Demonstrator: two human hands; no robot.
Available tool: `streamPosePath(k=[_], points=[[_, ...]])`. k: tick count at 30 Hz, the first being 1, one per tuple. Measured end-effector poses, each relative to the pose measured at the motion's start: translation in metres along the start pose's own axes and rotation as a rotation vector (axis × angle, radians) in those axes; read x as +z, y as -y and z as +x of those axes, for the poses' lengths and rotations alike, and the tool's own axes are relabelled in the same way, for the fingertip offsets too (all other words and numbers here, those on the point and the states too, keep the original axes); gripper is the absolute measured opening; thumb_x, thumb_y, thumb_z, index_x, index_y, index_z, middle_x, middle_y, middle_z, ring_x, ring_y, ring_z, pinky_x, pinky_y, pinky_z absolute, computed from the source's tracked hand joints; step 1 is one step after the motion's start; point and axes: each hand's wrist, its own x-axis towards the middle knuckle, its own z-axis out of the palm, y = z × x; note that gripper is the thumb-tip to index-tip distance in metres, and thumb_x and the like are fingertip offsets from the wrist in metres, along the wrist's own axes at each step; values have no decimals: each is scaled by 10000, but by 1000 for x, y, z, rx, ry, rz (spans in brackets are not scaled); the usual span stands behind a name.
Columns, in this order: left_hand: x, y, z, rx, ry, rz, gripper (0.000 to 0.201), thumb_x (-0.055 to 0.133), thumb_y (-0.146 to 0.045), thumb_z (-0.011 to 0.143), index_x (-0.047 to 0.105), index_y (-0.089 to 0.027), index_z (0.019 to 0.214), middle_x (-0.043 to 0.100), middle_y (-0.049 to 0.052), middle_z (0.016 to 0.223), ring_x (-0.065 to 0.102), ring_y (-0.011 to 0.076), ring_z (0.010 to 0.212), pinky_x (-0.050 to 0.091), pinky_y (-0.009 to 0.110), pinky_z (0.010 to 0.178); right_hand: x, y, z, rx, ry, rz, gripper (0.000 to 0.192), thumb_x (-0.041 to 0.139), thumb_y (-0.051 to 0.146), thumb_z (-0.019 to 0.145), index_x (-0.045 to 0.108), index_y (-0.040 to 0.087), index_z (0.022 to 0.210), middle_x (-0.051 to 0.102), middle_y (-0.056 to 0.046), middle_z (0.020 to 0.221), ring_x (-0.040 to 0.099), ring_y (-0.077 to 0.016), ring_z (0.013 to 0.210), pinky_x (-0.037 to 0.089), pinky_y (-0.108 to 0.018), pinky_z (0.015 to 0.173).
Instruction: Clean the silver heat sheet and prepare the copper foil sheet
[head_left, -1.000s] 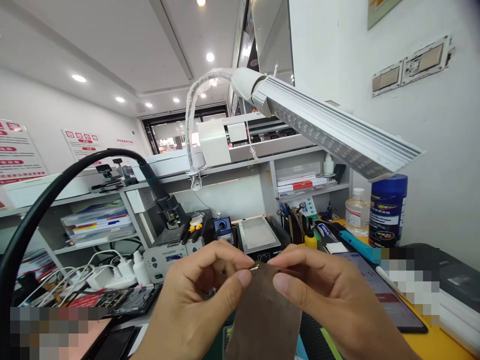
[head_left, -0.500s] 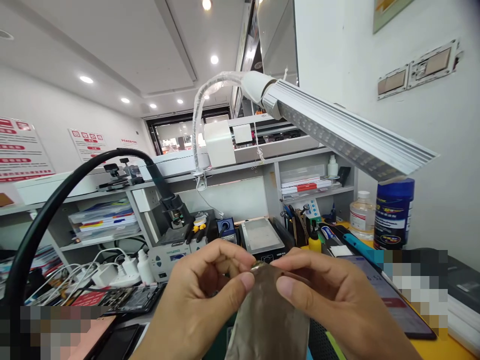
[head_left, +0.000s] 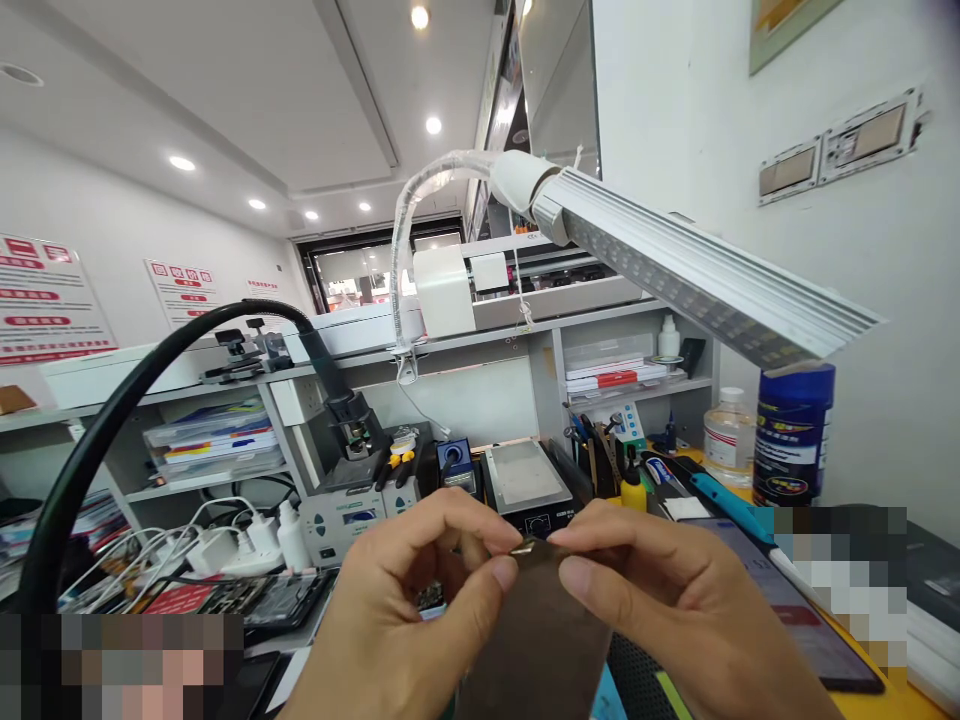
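Between my two hands hangs a thin, flexible brown-grey sheet (head_left: 536,630), with a smooth, slightly shiny surface and a small glint at its top edge. I cannot tell whether it is a bag or a single layer. My left hand (head_left: 420,590) pinches its top left corner between thumb and forefinger. A short gap away, my right hand (head_left: 652,590) grips the top right side with its thumb in front. The sheet's lower end runs out of view. Behind my fingertips sits a flat plate device (head_left: 527,475) with a pale grey top.
A lamp (head_left: 705,260) on a bent neck reaches overhead. At left arches a thick black hose (head_left: 150,350). A phone-like tablet (head_left: 787,610), a blue can (head_left: 793,440) and a clear bottle (head_left: 727,435) stand or lie at right. Chargers (head_left: 247,540) with white cables crowd the left.
The sheet has turned darker and flatter to the view, its creases less visible. Both hands sit slightly lower and keep their pinch; the whole view has shifted a little.
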Motion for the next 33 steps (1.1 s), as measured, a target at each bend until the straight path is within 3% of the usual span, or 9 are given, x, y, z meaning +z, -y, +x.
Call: streamPosePath(k=[3,7,11,15,19,30,33], points=[[5,-3,-4,53,-79,113,62,660,-235,842,657,-258,899,646,-26,756,528,90,593,421,176,534,0,0,2,-23,1,-28,151,677,316,920,764,319,1043,684,4,879,641,-155,836,520,-212,724],[11,-6,-5,50,-132,115,125,646,-199,793,655,-262,900,616,-46,725,522,89,560,422,173,503,2,0,4,-71,14,-12,105,666,296,917,769,285,898,678,-2,872,630,-153,839,515,-206,728],[8,-6,-2,-95,-25,76,88,675,-296,806,704,-217,832,567,-29,641,492,100,571,390,190,517,3,-2,4,-45,8,-29,105,668,308,915,765,276,889,683,-8,864,631,-161,824,514,-220,723],[3,-7,1,-225,30,-97,290,676,-442,844,700,-179,724,464,-59,527,367,53,464,280,185,456,4,-4,2,-14,-31,-23,142,700,337,893,774,295,1007,695,-8,863,655,-175,823,530,-229,713],[2,-8,3,-239,-11,-151,339,689,-469,844,671,-172,680,444,-68,495,343,43,428,227,194,431,6,-1,1,13,-38,11,163,718,335,882,784,296,1025,713,-15,862,677,-193,849,550,-238,724],[-4,6,4,-313,92,-164,400,633,-538,872,638,-169,718,461,-63,489,305,52,419,183,209,422,8,4,2,45,-54,96,149,742,301,862,797,302,1000,731,-12,856,696,-185,839,563,-223,740],[-3,3,4,-275,105,-168,341,648,-502,870,674,-174,782,471,-65,511,324,49,430,199,203,428,7,3,1,40,-29,78,164,728,299,877,788,315,1030,738,-11,886,697,-183,862,564,-222,755]])
